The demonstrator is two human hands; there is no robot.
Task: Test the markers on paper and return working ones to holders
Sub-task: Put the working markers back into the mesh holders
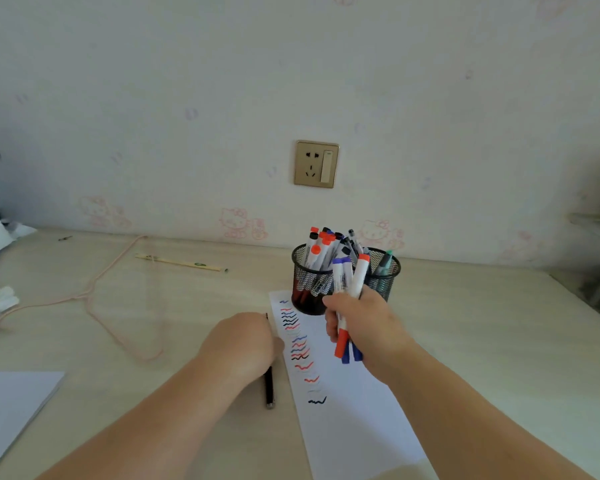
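A black mesh holder (pixel 385 277) stands at the back of the desk, full of several red, blue and black capped markers. My right hand (pixel 364 323) is closed around a bunch of markers (pixel 349 278), red and blue capped, held upright just in front of the holder. The white paper (pixel 343 410) lies below it, covered down its left side with red, blue and black squiggles. My left hand (pixel 243 344) rests at the paper's left edge over a black pen (pixel 269 389); whether its fingers grip the pen is hidden.
A pink cord (pixel 90 296) loops across the left of the desk. A pale pencil (pixel 181 262) lies near the wall. A second white sheet (pixel 11 403) sits at the lower left. A gold wall socket (pixel 316 163) is above the holder.
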